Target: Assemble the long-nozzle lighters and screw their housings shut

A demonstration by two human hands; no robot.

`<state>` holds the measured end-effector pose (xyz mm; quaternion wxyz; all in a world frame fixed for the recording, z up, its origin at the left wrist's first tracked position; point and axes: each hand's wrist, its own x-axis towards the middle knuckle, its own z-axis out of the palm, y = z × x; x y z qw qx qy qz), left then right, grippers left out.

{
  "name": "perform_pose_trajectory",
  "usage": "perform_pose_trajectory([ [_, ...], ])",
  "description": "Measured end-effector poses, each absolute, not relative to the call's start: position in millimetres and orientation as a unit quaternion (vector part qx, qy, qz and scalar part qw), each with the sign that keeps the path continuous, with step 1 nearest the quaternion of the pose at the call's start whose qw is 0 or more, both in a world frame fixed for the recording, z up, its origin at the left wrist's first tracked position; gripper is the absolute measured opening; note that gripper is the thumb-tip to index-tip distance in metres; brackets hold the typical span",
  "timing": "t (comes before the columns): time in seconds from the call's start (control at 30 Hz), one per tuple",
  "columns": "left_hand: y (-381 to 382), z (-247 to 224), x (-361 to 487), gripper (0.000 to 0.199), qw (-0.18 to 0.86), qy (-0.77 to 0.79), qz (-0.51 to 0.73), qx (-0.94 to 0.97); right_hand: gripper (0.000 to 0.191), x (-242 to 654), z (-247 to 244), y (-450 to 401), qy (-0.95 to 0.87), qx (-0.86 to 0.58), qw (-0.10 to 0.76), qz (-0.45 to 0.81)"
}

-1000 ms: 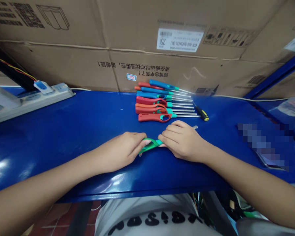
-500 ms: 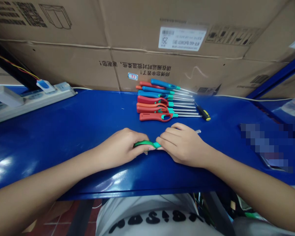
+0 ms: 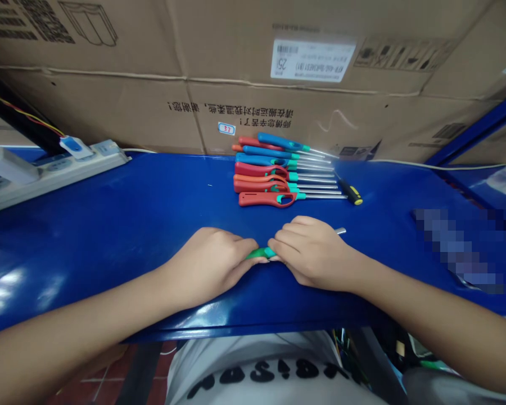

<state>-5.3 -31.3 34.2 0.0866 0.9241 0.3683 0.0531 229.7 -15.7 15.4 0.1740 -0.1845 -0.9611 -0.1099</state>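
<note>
Between my two hands is a green lighter [image 3: 259, 253] with a long metal tube, held low over the blue tabletop [image 3: 160, 208]. My left hand [image 3: 213, 261] is closed round its green body, most of which the fingers hide. My right hand [image 3: 312, 250] wraps the teal collar and the tube, whose metal tip sticks out past the knuckles. Just beyond my hands lies a stack of similar red, orange and blue lighters [image 3: 261, 199], their metal tubes pointing right. A screwdriver [image 3: 353, 194] with a black and yellow handle touches or nearly touches the tube ends.
A white power strip [image 3: 84, 169] with plugs lies at the left. Large cardboard boxes [image 3: 236, 50] stand along the back edge. A blurred-out flat object [image 3: 459, 247] rests at the right, near a blue rack post [image 3: 472, 124].
My left hand has shifted its grip toward the collar, so less of the green body shows between my hands. The right hand stays nearly in place, with slightly more metal tip visible.
</note>
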Motion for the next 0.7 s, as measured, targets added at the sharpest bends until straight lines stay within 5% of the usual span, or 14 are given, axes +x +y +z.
perform_pose_trajectory([
  [0.3,-29.4,32.4,-4.4,0.039,-0.022,0.356,0.061,0.932,0.024,226.9,10.8,-14.1,-0.949,-0.275,0.146,-0.050],
  [0.7,4.7,15.8,-23.7,0.047,0.020,0.375,0.146,0.915,0.009,270.4,17.3,28.1,-0.900,-0.390,0.137,0.136],
])
